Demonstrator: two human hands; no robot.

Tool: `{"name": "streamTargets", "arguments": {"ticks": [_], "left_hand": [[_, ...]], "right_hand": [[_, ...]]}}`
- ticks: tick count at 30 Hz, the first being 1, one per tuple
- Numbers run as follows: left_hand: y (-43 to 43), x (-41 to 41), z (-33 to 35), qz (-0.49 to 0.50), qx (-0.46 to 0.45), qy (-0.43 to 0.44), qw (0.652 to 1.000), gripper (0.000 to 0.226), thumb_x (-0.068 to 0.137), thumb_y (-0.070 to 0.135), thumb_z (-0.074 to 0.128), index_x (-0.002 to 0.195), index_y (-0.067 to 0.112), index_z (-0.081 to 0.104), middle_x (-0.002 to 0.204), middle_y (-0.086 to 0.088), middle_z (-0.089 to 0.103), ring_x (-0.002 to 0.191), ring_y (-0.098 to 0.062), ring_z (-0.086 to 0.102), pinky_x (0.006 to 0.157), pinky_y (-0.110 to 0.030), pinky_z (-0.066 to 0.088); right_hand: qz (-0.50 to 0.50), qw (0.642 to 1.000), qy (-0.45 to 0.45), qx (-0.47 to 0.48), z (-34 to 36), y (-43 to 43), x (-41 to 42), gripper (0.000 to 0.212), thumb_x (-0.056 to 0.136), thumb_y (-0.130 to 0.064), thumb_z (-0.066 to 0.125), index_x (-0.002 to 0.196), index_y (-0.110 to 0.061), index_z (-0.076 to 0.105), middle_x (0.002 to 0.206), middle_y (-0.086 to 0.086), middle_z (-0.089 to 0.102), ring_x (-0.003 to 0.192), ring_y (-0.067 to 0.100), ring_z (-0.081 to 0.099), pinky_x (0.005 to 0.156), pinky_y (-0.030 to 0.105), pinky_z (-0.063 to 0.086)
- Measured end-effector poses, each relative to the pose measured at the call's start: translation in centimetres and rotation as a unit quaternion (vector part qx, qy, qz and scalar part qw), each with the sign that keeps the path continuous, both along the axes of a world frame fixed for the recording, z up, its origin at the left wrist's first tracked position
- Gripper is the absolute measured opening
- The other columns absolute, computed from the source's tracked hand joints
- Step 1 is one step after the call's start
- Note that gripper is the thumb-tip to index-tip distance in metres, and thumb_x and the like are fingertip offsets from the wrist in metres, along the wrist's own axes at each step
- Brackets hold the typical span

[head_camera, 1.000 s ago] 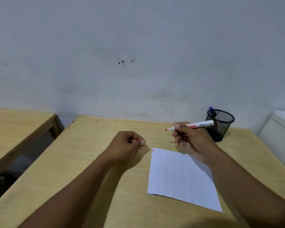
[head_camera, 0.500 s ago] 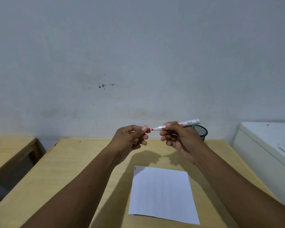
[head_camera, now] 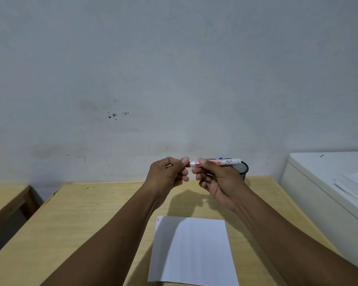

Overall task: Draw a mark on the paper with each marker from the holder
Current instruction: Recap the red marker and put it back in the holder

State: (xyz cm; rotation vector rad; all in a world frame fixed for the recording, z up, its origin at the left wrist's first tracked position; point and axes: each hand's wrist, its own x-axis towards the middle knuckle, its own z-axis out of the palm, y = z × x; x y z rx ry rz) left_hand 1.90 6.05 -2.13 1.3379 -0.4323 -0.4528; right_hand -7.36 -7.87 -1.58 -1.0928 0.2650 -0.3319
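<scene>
A white marker with red print is held level in front of the wall, above the table. My right hand grips its barrel. My left hand pinches the red cap, which sits against the marker's left end. Behind my right hand stands a black mesh holder with a blue marker tip showing above it. A white paper lies on the wooden table below my hands, with a short red mark at its top left corner.
A white cabinet with some sheets on top stands at the right of the table. A second wooden table is at the left, across a gap. A grey wall rises right behind.
My hands rose and came together; the red cap in my left hand has met the marker's tip, which was bare before. The view tilted up.
</scene>
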Motion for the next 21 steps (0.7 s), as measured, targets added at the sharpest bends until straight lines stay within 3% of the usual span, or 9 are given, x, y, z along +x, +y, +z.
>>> {"name": "streamTargets", "arguments": {"ticks": [3,6,8,10,12,17,21], "left_hand": [[-1.1,0.3,0.1,0.017,0.005,-0.022,1.0,0.022,0.091,0.026,0.076,0.082,0.008,0.069,0.066,-0.004,0.067,0.057,-0.017,0.065,0.063,-0.027,0.049],[-2.4,0.7,0.7,0.045,0.012,-0.066,0.997,0.021,0.091,0.025,0.076,0.087,0.005,0.07,0.066,-0.003,0.071,0.057,-0.015,0.068,0.059,-0.025,0.05],[-3.3,1.2,1.6,0.064,0.026,-0.102,0.992,0.022,0.091,0.025,0.076,0.089,0.003,0.071,0.067,-0.002,0.073,0.058,-0.014,0.07,0.057,-0.024,0.05],[-4.4,1.5,2.5,0.067,0.052,-0.144,0.986,0.026,0.091,0.026,0.076,0.091,0.0,0.072,0.069,-0.001,0.075,0.061,-0.014,0.072,0.058,-0.025,0.052],[-5.8,1.7,3.0,0.062,0.077,-0.176,0.979,0.027,0.091,0.028,0.077,0.09,0.001,0.072,0.071,-0.003,0.077,0.062,-0.014,0.073,0.06,-0.027,0.052],[-9.6,1.6,2.6,0.04,0.156,-0.266,0.95,0.025,0.088,0.027,0.079,0.085,0.004,0.07,0.076,-0.01,0.079,0.056,-0.013,0.071,0.052,-0.016,0.048],[-11.6,1.5,1.5,0.01,0.228,-0.339,0.913,0.022,0.085,0.035,0.081,0.087,0.013,0.074,0.077,-0.003,0.077,0.066,-0.015,0.069,0.063,-0.028,0.053]], "right_hand": [[0.016,0.999,0.035,-0.035,0.6,-1.2,0.2,0.02,0.095,-0.021,0.068,0.101,-0.002,0.069,0.075,0.011,0.07,0.053,0.013,0.062,0.048,0.023,0.043],[0.065,0.974,0.15,-0.154,2.0,-4.1,-0.6,0.04,0.092,-0.039,0.071,0.107,-0.003,0.064,0.075,0.013,0.071,0.051,0.016,0.059,0.045,0.024,0.039],[0.093,0.921,0.232,-0.297,3.3,-6.8,-1.8,0.047,0.088,-0.042,0.075,0.107,0.0,0.066,0.075,0.014,0.073,0.049,0.017,0.059,0.043,0.024,0.038],[0.082,0.845,0.282,-0.447,4.4,-9.4,-3.0,0.038,0.089,-0.037,0.075,0.097,0.0,0.072,0.071,0.01,0.075,0.048,0.016,0.059,0.043,0.022,0.037],[0.034,0.789,0.292,-0.54,5.2,-11.5,-3.7,0.029,0.09,-0.029,0.072,0.095,0.0,0.073,0.069,0.008,0.076,0.046,0.017,0.062,0.043,0.021,0.037],[-0.003,0.734,0.291,-0.613,5.4,-13.7,-3.8,0.017,0.089,-0.027,0.07,0.095,-0.011,0.073,0.075,0.005,0.079,0.047,0.014,0.068,0.039,0.019,0.04],[0.002,0.73,0.294,-0.617,4.3,-14.2,-3.1,0.018,0.089,-0.028,0.069,0.096,-0.012,0.072,0.076,0.004,0.079,0.046,0.011,0.068,0.04,0.019,0.043]]}}
